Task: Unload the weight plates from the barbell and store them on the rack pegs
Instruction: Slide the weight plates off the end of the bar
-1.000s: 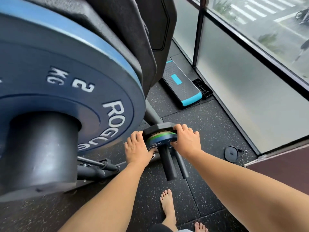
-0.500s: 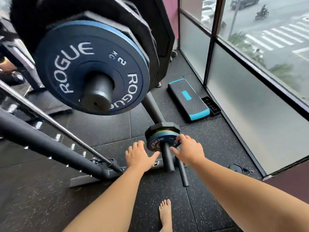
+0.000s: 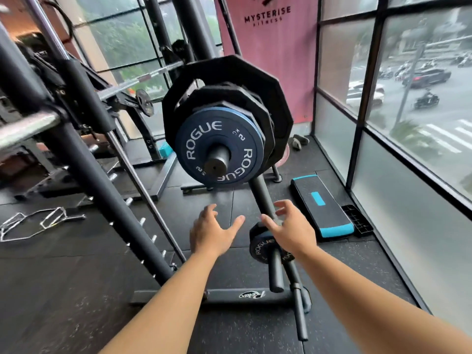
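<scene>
both forearms reach forward over the black rubber floor (image 3: 76, 290). the left hand (image 3: 210, 232) hangs spread wide and holds nothing. the right hand (image 3: 291, 229) is also spread wide with curled fingers, empty, just above a small plate (image 3: 263, 247) marked rogue that sits on a low rack peg (image 3: 275, 272), partly hidden by that hand. right of the right hand lies a black and blue step platform (image 3: 321, 208). beyond and above both hands, a blue 2 kg plate (image 3: 219, 146) fronts a stack of black plates (image 3: 229, 80) on a higher peg. behind them hangs a pink banner (image 3: 268, 47).
</scene>
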